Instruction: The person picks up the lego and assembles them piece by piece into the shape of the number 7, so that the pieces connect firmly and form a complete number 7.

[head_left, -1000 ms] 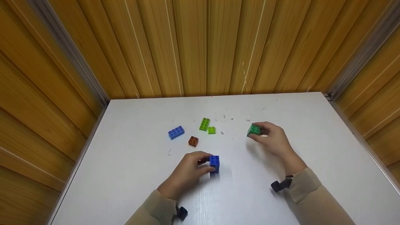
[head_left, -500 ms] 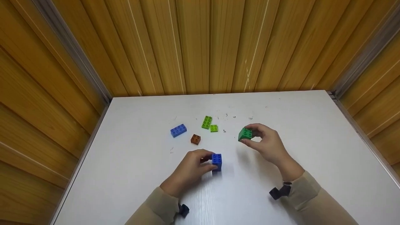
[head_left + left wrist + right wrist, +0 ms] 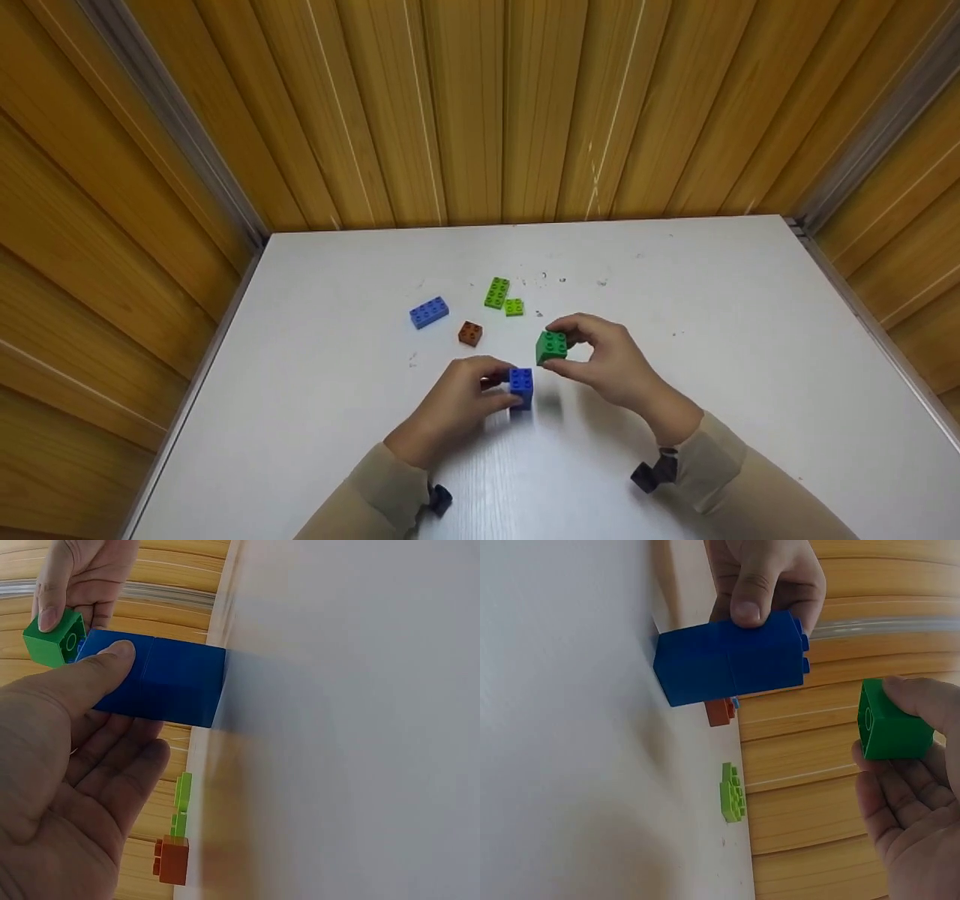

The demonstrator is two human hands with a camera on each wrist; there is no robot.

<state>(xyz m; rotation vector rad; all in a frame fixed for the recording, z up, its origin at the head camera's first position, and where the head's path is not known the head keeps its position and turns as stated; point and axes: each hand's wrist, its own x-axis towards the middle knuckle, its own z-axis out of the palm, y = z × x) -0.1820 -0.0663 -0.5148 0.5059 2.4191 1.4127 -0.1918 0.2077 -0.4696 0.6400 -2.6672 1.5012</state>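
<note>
My left hand is pinching a blue tower, my right hand, at its one o'clock, a likely lightweight, rigid green block sides-on.

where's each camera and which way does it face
Head: worn there, facing forward-down at the table; left hand, right hand and sleeves show.
Left wrist: worn there, facing the blue stack; both hands show.
Right wrist: worn there, facing green brick and blue stack; both hands show.
Wrist views share blue stack, green brick, brown brick.
</note>
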